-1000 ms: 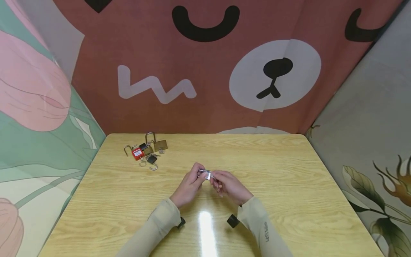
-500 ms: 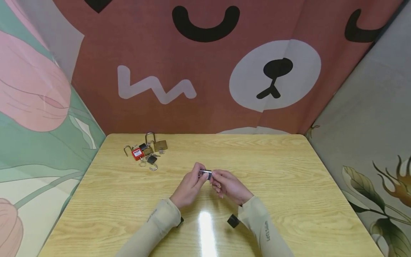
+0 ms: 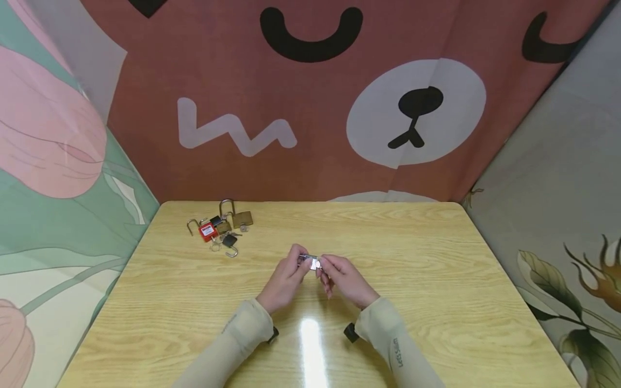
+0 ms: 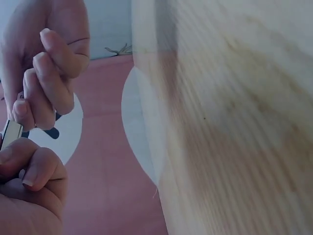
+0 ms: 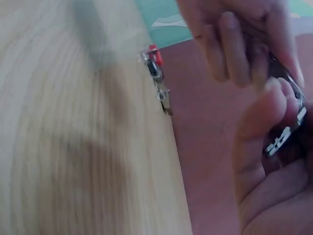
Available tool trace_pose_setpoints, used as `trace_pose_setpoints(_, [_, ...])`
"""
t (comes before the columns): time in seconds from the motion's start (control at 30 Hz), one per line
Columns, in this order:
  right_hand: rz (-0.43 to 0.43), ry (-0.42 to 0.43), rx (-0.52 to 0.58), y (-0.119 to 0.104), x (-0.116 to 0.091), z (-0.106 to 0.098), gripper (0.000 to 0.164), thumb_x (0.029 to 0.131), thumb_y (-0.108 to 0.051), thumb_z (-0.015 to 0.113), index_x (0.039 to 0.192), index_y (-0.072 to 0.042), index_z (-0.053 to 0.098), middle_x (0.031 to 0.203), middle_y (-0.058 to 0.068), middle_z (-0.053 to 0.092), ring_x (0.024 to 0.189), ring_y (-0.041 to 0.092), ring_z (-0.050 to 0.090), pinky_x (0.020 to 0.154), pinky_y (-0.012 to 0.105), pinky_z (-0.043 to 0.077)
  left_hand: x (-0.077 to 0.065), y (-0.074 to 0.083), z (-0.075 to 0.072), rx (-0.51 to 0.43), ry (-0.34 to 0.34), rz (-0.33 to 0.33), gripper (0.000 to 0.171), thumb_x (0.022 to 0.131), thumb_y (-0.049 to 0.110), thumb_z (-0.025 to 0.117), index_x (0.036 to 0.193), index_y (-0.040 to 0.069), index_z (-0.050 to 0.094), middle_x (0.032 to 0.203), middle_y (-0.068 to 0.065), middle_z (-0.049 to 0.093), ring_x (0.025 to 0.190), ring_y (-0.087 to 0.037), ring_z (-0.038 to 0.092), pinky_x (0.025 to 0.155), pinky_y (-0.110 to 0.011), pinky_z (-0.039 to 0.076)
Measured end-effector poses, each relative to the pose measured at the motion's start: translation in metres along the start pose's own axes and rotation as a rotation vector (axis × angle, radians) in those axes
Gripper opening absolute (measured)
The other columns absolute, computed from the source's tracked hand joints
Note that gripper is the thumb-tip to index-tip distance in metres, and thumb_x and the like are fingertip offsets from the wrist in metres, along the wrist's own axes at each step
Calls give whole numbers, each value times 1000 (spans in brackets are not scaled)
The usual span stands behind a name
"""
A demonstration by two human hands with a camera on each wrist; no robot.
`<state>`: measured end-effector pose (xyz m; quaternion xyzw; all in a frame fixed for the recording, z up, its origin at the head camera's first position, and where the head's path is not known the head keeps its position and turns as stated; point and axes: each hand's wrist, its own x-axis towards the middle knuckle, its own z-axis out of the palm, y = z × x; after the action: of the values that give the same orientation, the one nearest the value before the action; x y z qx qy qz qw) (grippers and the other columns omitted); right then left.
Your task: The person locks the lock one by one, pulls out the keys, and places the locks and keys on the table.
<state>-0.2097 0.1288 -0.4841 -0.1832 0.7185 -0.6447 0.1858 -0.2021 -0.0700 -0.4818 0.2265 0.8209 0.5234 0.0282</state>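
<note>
Both hands meet over the middle of the table in the head view. My left hand [image 3: 283, 281] grips a small shiny silver padlock [image 3: 314, 264] between thumb and fingers, with its shackle side toward the left. At the padlock's right end my right hand [image 3: 350, 280] pinches a key, mostly hidden by the fingertips. Jagged silver metal, like key blades [image 5: 279, 142], shows against the right palm in the right wrist view. In the left wrist view the padlock's bright end [image 4: 11, 132] lies between the two hands.
Several open padlocks lie at the table's back left, among them a red one [image 3: 207, 232], a brass one [image 3: 242, 219] and a black one [image 3: 229, 240], with keys and rings. The wooden table [image 3: 412, 242] meets printed curtains [image 3: 320, 178] behind and at both sides.
The padlock has tilted in my hands: its face turned dark, then bright again. My right hand and wrist have turned slightly, while the padlocks at the back left lie as before.
</note>
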Motion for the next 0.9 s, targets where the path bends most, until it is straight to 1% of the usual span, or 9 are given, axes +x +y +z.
trace_pose_setpoints(0.17, [8, -2, 25, -1, 0, 3, 51, 114, -32, 38, 95, 13, 50, 70, 1, 49, 57, 10, 49, 49, 21, 46, 0, 2, 3, 57, 17, 20, 21, 114, 27, 40, 119, 7, 46, 80, 1, 48, 68, -11, 42, 64, -26, 42])
trace_pose_setpoints(0.27, [1, 27, 41, -2, 1, 6, 52, 114, -33, 38, 96, 14, 48, 70, 2, 49, 57, 11, 49, 49, 22, 46, 1, 1, 4, 22, 29, 15, 24, 114, 28, 38, 126, 7, 43, 86, -6, 55, 71, -12, 45, 65, -26, 43])
trace_pose_setpoints(0.37, [-16, 69, 40, -1, 3, 9, 52, 114, -33, 38, 97, 15, 48, 72, 5, 52, 59, 13, 53, 51, 25, 51, 2, -1, 6, -100, 44, 3, 33, 115, 28, 33, 140, 6, 32, 97, -12, 58, 70, -13, 48, 63, -27, 45])
trace_pose_setpoints(0.43, [-20, 92, 34, 1, 4, 10, 51, 114, -33, 38, 97, 14, 50, 74, 7, 55, 60, 15, 57, 54, 28, 56, 3, -3, 5, -207, 49, -33, 38, 116, 32, 30, 145, 7, 28, 93, -13, 58, 66, -14, 48, 61, -27, 46])
trace_pose_setpoints(0.53, [-27, 119, 20, 4, 4, 11, 46, 114, -31, 38, 97, 10, 52, 75, 16, 59, 62, 18, 62, 59, 34, 60, 2, -5, 3, -375, 68, -111, 41, 115, 38, 28, 144, 9, 36, 90, -10, 56, 67, -15, 52, 63, -29, 47])
trace_pose_setpoints(0.63, [-33, 147, 12, 4, 5, 11, 44, 114, -30, 38, 98, 7, 55, 76, 24, 60, 62, 19, 64, 61, 37, 62, 2, -5, 2, -455, 81, -173, 47, 114, 43, 27, 141, 11, 48, 86, -7, 57, 70, -15, 53, 67, -29, 47])
trace_pose_setpoints(0.73, [-40, 145, 2, 4, 7, 13, 44, 114, -31, 39, 97, 6, 56, 77, 27, 61, 62, 19, 65, 61, 37, 62, 1, -5, 3, -422, 62, -162, 47, 115, 40, 28, 142, 7, 48, 82, -6, 53, 70, -15, 50, 67, -28, 45])
trace_pose_setpoints(0.83, [-57, 121, -3, 3, 9, 17, 44, 115, -28, 38, 96, 8, 57, 82, 26, 62, 61, 17, 66, 62, 35, 61, 1, -4, 6, -287, 59, -112, 38, 115, 33, 32, 139, 5, 44, 85, -5, 52, 72, -15, 48, 67, -25, 44])
trace_pose_setpoints(0.9, [-68, 110, -4, 2, 9, 20, 44, 115, -26, 37, 96, 9, 57, 85, 27, 63, 61, 16, 66, 61, 34, 61, 1, -3, 8, -201, 77, -71, 32, 115, 28, 34, 135, 5, 43, 89, -6, 55, 76, -15, 51, 69, -24, 45])
